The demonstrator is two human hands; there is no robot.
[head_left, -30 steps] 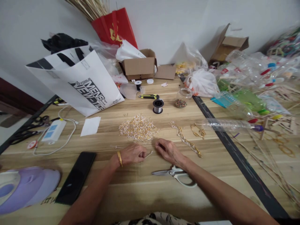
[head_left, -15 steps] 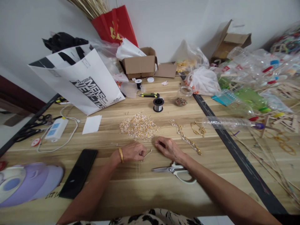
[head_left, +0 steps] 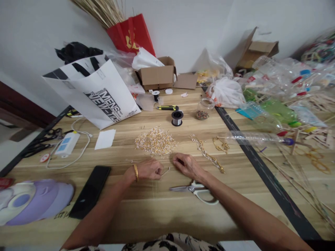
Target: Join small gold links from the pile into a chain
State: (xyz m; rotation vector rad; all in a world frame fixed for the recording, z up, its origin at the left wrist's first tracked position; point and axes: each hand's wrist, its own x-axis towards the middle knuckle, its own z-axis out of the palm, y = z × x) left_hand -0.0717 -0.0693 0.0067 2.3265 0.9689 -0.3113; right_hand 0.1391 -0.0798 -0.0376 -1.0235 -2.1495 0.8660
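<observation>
My left hand [head_left: 151,169], a gold bangle on its wrist, is closed in a pinch. From its fingertips a short string of small beads [head_left: 165,171] sticks out to the right, and fine clear thread hangs toward me. My right hand [head_left: 187,164] rests on the table with its fingers curled together; what they hold, if anything, is hidden. Just beyond both hands lies a heap of small gold and clear beads [head_left: 155,141]. Scissors [head_left: 195,188] with pale handles lie below my right hand. Gold and silvery chains [head_left: 206,153] lie to its right.
A spool of wire [head_left: 177,119], a utility knife [head_left: 167,108] and a jar of beads [head_left: 202,111] stand farther back. Left are a phone [head_left: 90,191], a power strip [head_left: 67,144] and a white paper bag [head_left: 96,92]. Plastic bottles [head_left: 277,108] crowd the right side.
The whole view has shifted slightly. Both hands stay in nearly the same place and pose, and the beaded string still sticks out from my left hand.
</observation>
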